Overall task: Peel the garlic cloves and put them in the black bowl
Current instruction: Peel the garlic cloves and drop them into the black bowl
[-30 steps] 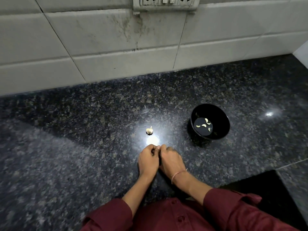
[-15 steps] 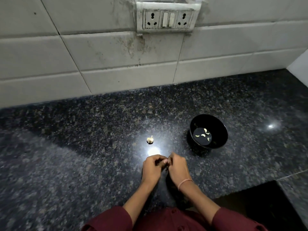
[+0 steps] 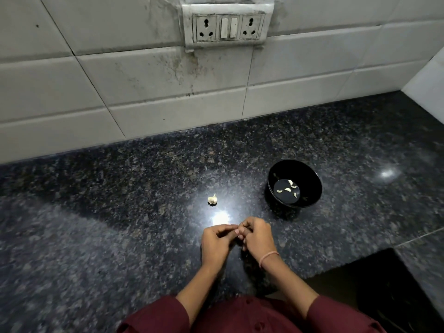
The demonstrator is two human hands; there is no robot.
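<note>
Head view shows both hands, left (image 3: 216,243) and right (image 3: 258,237), still pinched together over the counter (image 3: 96,236), contents hidden, while four pale peeled cloves (image 3: 287,189) lie in the black bowl (image 3: 310,186).

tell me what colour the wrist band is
Pale pink, a thin band on the right wrist, seen in the head view.

One black bowl (image 3: 295,183) stands on the counter (image 3: 120,212); four peeled cloves (image 3: 288,189) lie in it; one garlic piece (image 3: 212,199) sits alone on the stone; two hands, left (image 3: 216,243) and right (image 3: 258,237), meet; one wristband (image 3: 268,256) circles the right wrist; one wall plate (image 3: 228,27) carries two sockets and two switches.
</note>
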